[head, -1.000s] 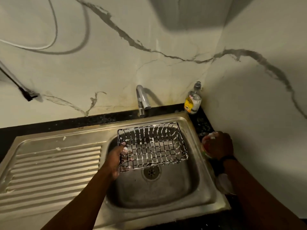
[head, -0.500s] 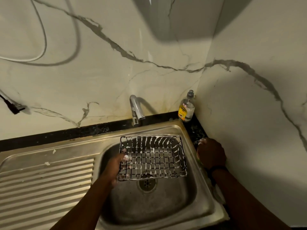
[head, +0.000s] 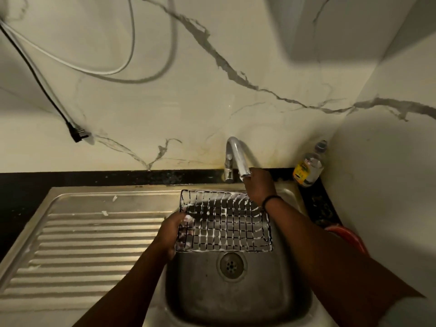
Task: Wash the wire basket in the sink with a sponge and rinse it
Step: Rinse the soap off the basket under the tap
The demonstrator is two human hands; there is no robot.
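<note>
Gripping the soapy wire basket (head: 224,223) by its left edge, my left hand (head: 171,234) holds it over the sink (head: 236,303) basin above the drain. My right hand (head: 259,185) reaches forward, fingers curled around the faucet spout (head: 238,156), wrist over the basket's far corner.

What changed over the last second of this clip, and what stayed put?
The right hand left the sink's right rim, where it had been closed over something at the counter edge, and moved up to the end of the faucet spout, which has swung over the basin. No water shows yet. The left hand keeps gripping the soapy wire basket by its left edge over the sink. The bottle stayed in the corner.
</note>
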